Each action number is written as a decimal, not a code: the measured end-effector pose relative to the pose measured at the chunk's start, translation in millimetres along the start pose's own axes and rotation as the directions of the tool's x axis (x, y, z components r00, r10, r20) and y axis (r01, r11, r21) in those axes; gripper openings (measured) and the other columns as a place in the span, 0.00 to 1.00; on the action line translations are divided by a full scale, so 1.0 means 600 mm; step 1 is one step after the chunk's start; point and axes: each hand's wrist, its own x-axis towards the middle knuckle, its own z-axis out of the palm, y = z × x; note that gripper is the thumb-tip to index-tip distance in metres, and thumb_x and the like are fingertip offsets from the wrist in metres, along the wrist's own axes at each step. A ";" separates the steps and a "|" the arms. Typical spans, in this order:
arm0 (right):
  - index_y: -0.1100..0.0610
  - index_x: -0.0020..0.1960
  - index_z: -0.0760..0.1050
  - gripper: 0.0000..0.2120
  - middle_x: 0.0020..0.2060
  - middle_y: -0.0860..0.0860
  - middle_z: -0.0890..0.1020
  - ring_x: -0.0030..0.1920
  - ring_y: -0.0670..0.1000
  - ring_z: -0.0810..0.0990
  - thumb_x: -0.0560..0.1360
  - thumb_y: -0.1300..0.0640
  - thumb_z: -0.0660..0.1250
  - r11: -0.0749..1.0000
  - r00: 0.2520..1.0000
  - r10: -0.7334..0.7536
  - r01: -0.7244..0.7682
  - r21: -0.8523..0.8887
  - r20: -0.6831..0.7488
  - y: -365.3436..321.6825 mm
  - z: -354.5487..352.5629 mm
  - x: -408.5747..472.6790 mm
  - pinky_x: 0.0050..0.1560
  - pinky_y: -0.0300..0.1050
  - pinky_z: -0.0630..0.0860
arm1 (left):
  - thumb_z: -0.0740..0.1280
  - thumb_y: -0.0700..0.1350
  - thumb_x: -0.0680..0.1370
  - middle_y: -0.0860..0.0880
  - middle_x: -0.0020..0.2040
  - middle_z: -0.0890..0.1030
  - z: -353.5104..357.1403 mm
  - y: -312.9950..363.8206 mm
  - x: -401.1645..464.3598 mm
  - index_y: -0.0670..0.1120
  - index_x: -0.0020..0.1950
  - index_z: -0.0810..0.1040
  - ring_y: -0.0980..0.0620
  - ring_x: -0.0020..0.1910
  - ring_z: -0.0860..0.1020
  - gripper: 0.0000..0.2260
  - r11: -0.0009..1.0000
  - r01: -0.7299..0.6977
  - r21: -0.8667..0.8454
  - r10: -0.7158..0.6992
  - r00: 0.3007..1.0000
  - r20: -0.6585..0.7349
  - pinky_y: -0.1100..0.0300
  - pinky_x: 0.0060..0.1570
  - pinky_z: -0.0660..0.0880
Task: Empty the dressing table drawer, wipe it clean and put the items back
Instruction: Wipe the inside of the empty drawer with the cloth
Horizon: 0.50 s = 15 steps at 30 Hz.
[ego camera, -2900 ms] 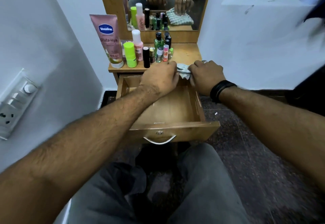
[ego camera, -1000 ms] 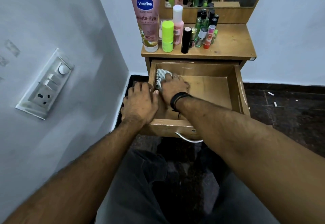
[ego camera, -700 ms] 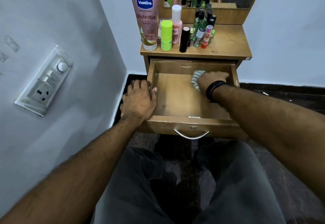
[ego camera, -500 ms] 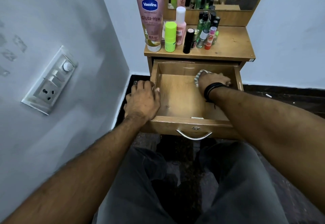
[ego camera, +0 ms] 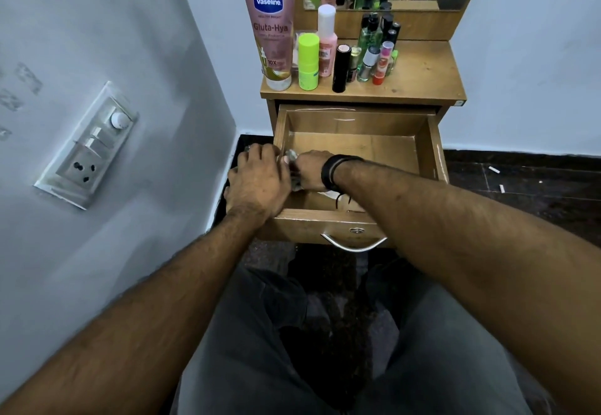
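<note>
Left hand (ego camera: 257, 183) grips the drawer (ego camera: 357, 141) wall at frame centre to steady it; right hand (ego camera: 310, 170) presses the cloth (ego camera: 291, 156) there, its grip's closure hidden.

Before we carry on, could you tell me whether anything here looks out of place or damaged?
Nothing serious. Small white scraps lie on the dark floor right of the drawer. The bottles stand upright on the tabletop.
</note>
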 end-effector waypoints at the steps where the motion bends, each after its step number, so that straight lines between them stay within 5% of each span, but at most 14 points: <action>1: 0.59 0.61 0.78 0.13 0.57 0.57 0.82 0.51 0.57 0.79 0.79 0.55 0.66 1.000 0.998 -0.021 0.021 0.000 0.062 0.003 -0.002 -0.013 0.48 0.45 0.73 | 0.51 0.57 0.84 0.43 0.63 0.73 0.000 0.001 -0.001 0.47 0.64 0.70 0.43 0.62 0.71 0.18 1.000 0.001 -0.001 -0.001 1.000 0.002 0.41 0.59 0.72; 7: 0.51 0.69 0.78 0.22 0.61 0.51 0.83 0.58 0.52 0.80 0.79 0.66 0.63 0.997 0.926 -0.024 -0.005 0.074 0.377 0.051 -0.014 -0.091 0.59 0.48 0.78 | 0.51 0.57 0.84 0.42 0.65 0.73 -0.001 0.001 -0.002 0.46 0.65 0.71 0.42 0.64 0.71 0.19 1.000 0.018 -0.004 -0.018 1.000 -0.010 0.40 0.60 0.70; 11: 0.54 0.68 0.76 0.17 0.53 0.51 0.79 0.49 0.51 0.75 0.81 0.65 0.64 0.976 0.843 0.201 -0.130 -0.173 0.499 0.124 -0.030 -0.119 0.43 0.41 0.72 | 0.52 0.56 0.84 0.42 0.63 0.74 -0.003 0.002 -0.004 0.45 0.65 0.72 0.41 0.62 0.71 0.19 1.000 0.001 -0.004 -0.001 0.999 -0.033 0.40 0.58 0.71; 15: 0.67 0.63 0.78 0.14 0.57 0.61 0.81 0.52 0.57 0.79 0.79 0.71 0.63 0.914 0.792 0.348 -0.165 -0.372 0.503 0.138 -0.014 -0.127 0.57 0.49 0.76 | 0.51 0.56 0.84 0.42 0.64 0.74 -0.004 0.002 -0.004 0.45 0.66 0.71 0.41 0.63 0.71 0.19 1.000 0.006 -0.026 -0.007 0.999 -0.034 0.39 0.59 0.71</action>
